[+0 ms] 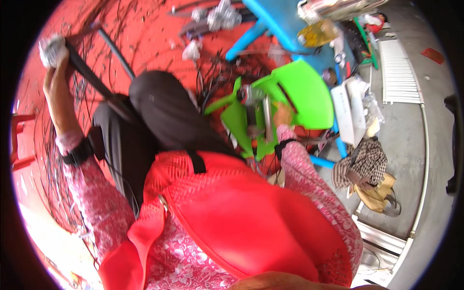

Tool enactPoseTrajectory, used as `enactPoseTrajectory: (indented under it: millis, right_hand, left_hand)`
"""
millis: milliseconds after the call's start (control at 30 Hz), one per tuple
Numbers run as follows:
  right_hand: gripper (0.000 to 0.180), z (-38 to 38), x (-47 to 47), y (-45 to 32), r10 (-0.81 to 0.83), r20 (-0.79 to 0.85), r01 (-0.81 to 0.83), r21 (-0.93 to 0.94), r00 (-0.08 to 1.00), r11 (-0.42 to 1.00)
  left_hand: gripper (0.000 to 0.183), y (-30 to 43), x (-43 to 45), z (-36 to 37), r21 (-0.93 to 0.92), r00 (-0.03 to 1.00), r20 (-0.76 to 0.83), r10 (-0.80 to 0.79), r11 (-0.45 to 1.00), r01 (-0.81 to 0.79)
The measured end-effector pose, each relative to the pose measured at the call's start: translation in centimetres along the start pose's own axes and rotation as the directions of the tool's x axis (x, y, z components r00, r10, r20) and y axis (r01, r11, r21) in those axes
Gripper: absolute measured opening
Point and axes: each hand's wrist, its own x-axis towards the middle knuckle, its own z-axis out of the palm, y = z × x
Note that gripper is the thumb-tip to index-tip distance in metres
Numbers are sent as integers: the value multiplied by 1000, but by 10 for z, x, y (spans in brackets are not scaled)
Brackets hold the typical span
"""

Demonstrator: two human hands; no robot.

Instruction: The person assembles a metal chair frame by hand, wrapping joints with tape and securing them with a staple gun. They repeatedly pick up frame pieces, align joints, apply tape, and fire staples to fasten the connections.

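Note:
At the far left, my left hand [57, 98] grips the end of a long black strip [88, 74], where a wad of clear plastic wrapping [53, 50] sits. The strip slants down across my dark-trousered thighs. My right hand [283, 114] is blurred over a bright green plastic chair [308, 96]. Its fingers lie beside a narrow metallic bar [268, 119]; whether they hold anything is not clear. Left of the bar, a blurred grey and black device [251, 96] rests on the chair.
Tangled black cords [214, 79] and scraps cover the red floor [159, 43]. More dark strips with plastic-wrapped ends [224, 16] lie ahead. At right stand a blue plastic table [279, 21], a white box [348, 112], a checked cloth [369, 159] and a tan bag [377, 195].

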Motion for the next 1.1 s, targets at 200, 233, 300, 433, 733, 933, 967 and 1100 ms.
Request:
enactPoseTrajectory:
  millis: [200,233,300,433,733,933,967,1100]
  right_hand:
    - [13,17,10,4,45,-21,-48,-206,999,977]
    - [11,17,11,8,91,-17,-92,-183,996,979]
    - [11,13,9,16,129,79,-110,-205,989,973]
    - [11,0,-9,33,273,-15,-273,-114,962,955]
    - [16,-112,-49,-26,262,-266,-151,375,928,915]
    - [19,-215,-34,-164,62,-31,-2,882,998,470]
    - [20,-233,-32,-189,0,44,-43,966,999,256]
    - [20,-297,-12,-275,-343,-116,169,977,932,129]
  left_hand:
    - [29,-11,2,0,-213,997,23,-71,974,74]
    - [29,-13,1,3,-232,998,38,-59,971,66]
    - [29,-13,0,7,-219,997,1,-78,973,76]
    - [23,-12,-1,12,-293,991,-8,-130,948,122]
    - [24,-11,-4,9,-213,996,-58,-75,975,61]
    - [32,68,-75,29,157,851,-416,320,947,-279]
    - [28,84,-96,34,67,895,-345,283,959,-277]
    - [34,129,-154,60,-255,941,327,91,967,-5]
